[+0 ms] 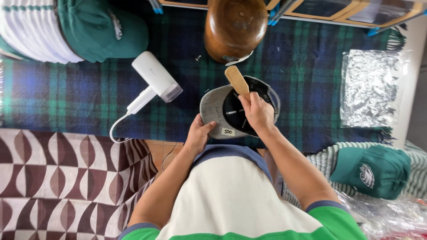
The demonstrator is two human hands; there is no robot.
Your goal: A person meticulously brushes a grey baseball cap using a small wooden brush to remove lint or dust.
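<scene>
Near the plaid table's front edge, the left hand (pixel 198 133) clamped the upturned grey cap's (pixel 215 109) brim while right hand (pixel 257 111) fingers gripped a wooden paddle (pixel 237 81); steady, even pressure inside the crown seemed wise.

Place: a small cap-finishing workshop is showing here.
Work surface: a plaid blanket (pixel 89 89) is covering the bench.
Shaping gear: a rounded wooden hat block (pixel 235 26) is standing at the back, and a white handheld steamer (pixel 155 80) is lying beside it.
Stock: green caps (pixel 371 171) are piling up at the right and left, with a stack of white brims (pixel 31 31).
Packing: clear plastic bags (pixel 369 86) are waiting at the right.
</scene>
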